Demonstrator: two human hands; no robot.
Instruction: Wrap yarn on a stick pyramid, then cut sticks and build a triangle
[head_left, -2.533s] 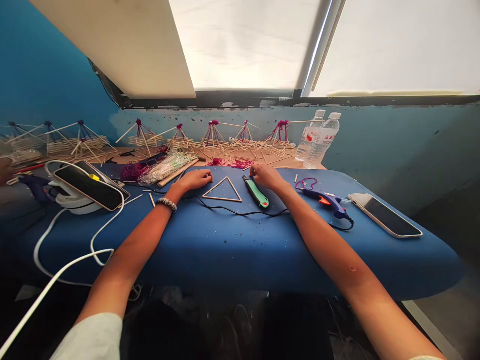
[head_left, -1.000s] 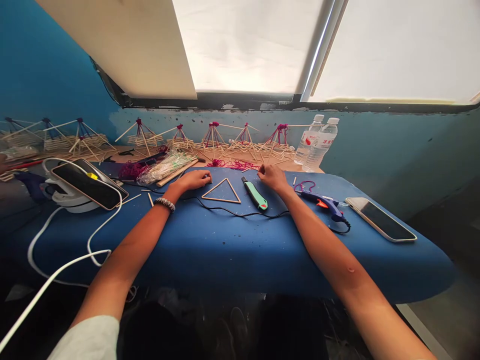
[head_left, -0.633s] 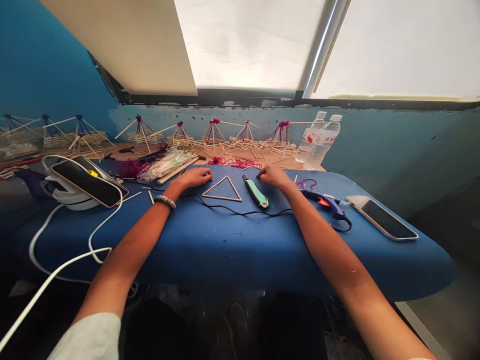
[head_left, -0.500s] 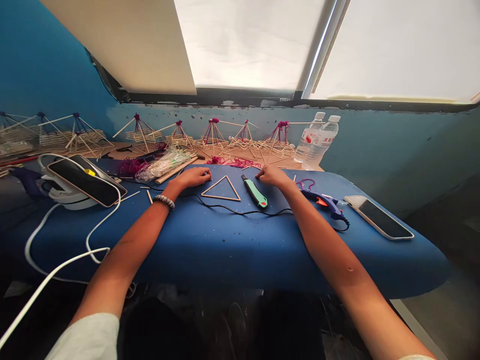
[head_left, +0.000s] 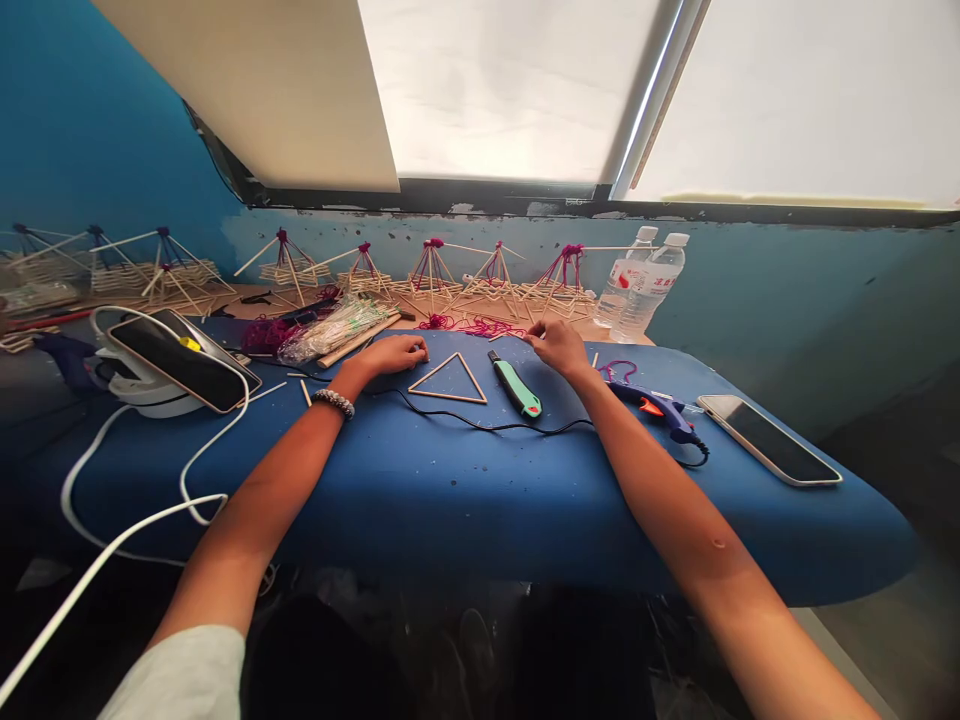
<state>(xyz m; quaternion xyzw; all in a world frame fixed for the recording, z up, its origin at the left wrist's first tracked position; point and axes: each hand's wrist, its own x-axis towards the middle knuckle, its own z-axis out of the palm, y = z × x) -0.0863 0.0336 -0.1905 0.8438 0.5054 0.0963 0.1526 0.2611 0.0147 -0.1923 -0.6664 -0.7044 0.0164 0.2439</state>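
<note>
A triangle of thin wooden sticks (head_left: 469, 377) lies flat on the blue padded surface between my hands. To its left, my left hand (head_left: 397, 354) rests with curled fingers; whether anything is inside them is hidden. My right hand (head_left: 559, 348) is at the far edge, thumb and fingertips pinched together near purple yarn (head_left: 491, 327) and a thin stick. What the pinch holds, if anything, is too small to make out. A green utility knife (head_left: 517, 388) lies between the triangle and my right hand. Beside my right forearm is a blue glue gun (head_left: 660, 408).
Stick frames tied with yarn (head_left: 435, 270) line the back, with two water bottles (head_left: 651, 285) at their right. A phone (head_left: 769, 440) lies at right. Another phone (head_left: 180, 362) leans on a white base. A black cord (head_left: 487, 428) crosses the surface. Bagged sticks (head_left: 337, 328) lie behind my left hand.
My right hand has lifted slightly and its fingertips have drawn into a pinch. My left hand stays nearly in place. The whole view has shifted a little.
</note>
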